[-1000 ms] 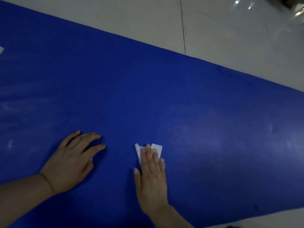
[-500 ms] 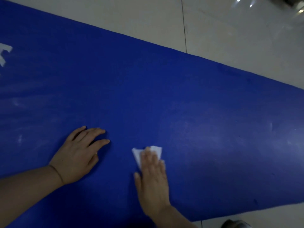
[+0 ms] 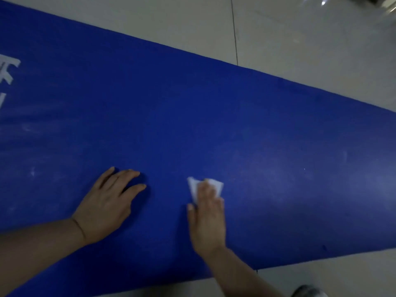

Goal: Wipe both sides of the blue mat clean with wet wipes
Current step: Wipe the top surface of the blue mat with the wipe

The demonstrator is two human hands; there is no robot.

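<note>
Head view: looking down at a long flat blue foam mat (image 3: 214, 129), spread across a pale glossy tiled floor (image 3: 300, 50); runs slantwise from upper left to lower right, far edge falling toward the right, near edge cutting the bottom of the frame; fills most of the view. White printed lettering (image 3: 9, 70) at the mat's left edge, cut off by the frame, too partial to read; faint whitish smears and streaks (image 3: 32, 171) scattered over the left and right parts of the surface. Thin dark grout line (image 3: 234, 35) crossing the floor beyond the far edge; bright reflections (image 3: 323, 2) on the tiles at top right; something dark and blurred in the very top right corner, not identifiable; a grey rounded shape (image 3: 308, 291) on the floor at the bottom right, unclear what.

Left hand (image 3: 105, 206) flat on the mat, palm down, fingers straight and slightly apart, holding nothing. Right hand (image 3: 206, 219) just beside it, palm down, fingers straight, pressing a small folded white wet wipe (image 3: 194, 185) against the mat near its near edge; wipe's corners showing beyond the fingertips; motion blur over those fingers.
</note>
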